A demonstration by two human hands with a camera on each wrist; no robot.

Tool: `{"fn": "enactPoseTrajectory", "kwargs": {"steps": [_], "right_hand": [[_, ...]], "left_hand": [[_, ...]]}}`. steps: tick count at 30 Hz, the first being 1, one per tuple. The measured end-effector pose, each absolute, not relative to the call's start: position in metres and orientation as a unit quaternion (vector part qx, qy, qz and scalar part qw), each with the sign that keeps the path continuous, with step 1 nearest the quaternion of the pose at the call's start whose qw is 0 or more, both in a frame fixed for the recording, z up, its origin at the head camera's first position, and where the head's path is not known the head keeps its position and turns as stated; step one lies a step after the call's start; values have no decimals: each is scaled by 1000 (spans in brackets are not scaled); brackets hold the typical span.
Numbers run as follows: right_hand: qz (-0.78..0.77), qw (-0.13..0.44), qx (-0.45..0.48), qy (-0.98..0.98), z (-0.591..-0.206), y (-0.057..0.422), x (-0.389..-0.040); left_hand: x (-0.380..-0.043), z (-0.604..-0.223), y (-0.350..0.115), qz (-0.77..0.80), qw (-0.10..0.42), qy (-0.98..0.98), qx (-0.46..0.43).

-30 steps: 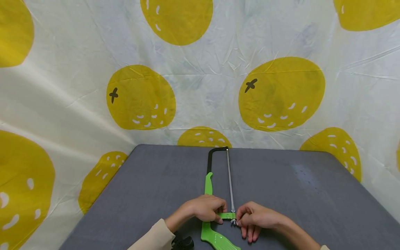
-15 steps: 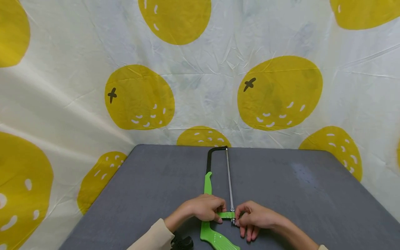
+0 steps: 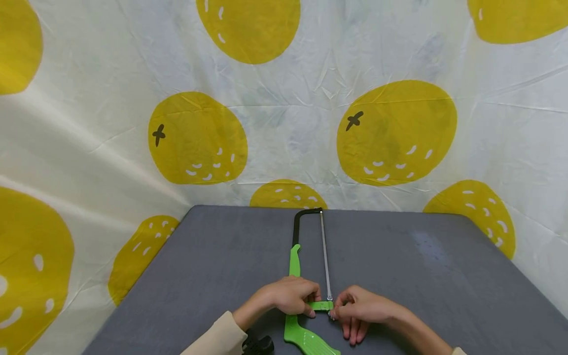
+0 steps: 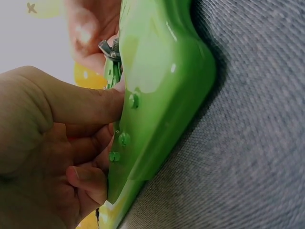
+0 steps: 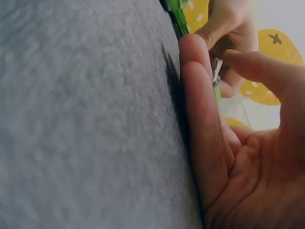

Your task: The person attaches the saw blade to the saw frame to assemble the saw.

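Observation:
A hacksaw (image 3: 306,339) with a green handle and black front frame lies on the grey table, its far end pointing away. Its silver blade (image 3: 325,256) runs along the right side. My left hand (image 3: 290,296) holds the green frame at the crossbar, thumb on the near side as the left wrist view shows. My right hand (image 3: 366,309) is at the crossbar's right end, thumb and forefinger on the small metal wing nut (image 4: 110,49). In the right wrist view the thumb tip meets the wing nut (image 5: 217,71), while the lower fingers extend along the table.
The grey table (image 3: 390,256) reaches back to a white cloth (image 3: 293,133) printed with yellow fruit, which hangs behind and at the sides. A black object (image 3: 259,344) shows beneath the left sleeve (image 3: 217,335) at the bottom edge.
My right thumb has shifted slightly left over the wing nut, which has turned and is now mostly covered in the head view. The left hand and the hacksaw stay in place.

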State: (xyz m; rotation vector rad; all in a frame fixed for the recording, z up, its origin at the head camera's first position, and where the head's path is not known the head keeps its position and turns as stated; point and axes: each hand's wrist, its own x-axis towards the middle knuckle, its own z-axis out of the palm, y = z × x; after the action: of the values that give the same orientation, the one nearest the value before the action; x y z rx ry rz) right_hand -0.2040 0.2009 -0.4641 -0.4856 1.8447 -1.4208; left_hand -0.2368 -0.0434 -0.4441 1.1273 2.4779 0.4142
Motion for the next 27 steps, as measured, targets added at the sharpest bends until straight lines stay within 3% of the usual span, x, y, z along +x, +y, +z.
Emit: {"fn": "enactPoseTrajectory", "kwargs": {"steps": [7, 27], "right_hand": [[-545, 341, -165, 748, -463, 196, -198], [-541, 329, -155, 759, -463, 193, -199]], "left_hand": [[-237, -445, -43, 148, 193, 883, 401], [-237, -443, -43, 152, 204, 881, 399]]}}
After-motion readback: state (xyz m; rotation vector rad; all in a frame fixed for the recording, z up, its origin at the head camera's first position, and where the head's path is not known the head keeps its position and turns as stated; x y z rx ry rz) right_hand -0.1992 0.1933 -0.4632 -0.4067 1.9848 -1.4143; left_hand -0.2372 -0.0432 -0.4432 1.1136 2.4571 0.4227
